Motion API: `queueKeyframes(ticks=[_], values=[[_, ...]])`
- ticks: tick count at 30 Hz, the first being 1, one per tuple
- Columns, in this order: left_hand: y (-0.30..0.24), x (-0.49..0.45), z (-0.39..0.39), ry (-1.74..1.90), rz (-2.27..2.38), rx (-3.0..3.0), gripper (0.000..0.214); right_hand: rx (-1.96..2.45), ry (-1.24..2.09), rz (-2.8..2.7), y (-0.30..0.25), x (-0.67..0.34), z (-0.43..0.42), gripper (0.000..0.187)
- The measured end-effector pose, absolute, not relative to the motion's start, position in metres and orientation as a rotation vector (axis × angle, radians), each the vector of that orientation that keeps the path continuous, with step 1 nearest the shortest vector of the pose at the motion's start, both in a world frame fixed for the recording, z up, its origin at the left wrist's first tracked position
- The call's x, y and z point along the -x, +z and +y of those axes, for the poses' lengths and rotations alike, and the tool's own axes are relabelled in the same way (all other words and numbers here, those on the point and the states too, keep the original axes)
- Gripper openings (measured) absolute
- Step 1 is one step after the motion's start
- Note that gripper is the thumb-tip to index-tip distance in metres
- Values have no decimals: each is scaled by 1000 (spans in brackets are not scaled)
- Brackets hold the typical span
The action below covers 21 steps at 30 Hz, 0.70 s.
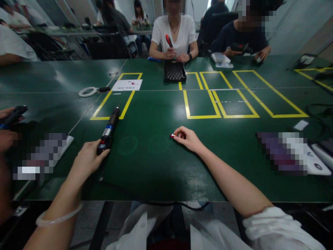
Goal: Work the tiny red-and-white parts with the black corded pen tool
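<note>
My left hand (90,156) is closed round the lower end of an electric screwdriver (108,130), black and silver with a blue band. Its bit points away from me, toward a yellow-taped rectangle on the green table. A dark cord trails from that side along the table's front edge. Between the thumb and fingers of my right hand (187,138) is a small red, white and black piece (172,136); its kind is too small to make out. Two faint chalk-like circles (127,144) mark the tabletop between my hands.
Across the green table (151,111), a person holds a red-handled tool (169,40) over a black tray (174,72). Yellow tape outlines (203,116) lie ahead. A printed sheet (127,85) and a white cable coil (87,91) are at left. Another person's hand holds a black tool (15,114).
</note>
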<state>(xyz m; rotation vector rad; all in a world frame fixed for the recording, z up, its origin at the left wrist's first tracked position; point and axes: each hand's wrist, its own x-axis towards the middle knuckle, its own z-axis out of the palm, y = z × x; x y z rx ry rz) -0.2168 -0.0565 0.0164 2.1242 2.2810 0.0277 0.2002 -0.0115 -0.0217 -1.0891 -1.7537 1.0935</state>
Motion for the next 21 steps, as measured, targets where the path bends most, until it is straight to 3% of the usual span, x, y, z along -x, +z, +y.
queueKeyframes(ticks=[10,21], values=[[22,91,-25,165,1863,-2358,54,1045,1034,-1790,-22,-201,-11,18],[24,-4,-13,271,1441,-2450,49,1088,622,-2026,-20,-206,-13,3]])
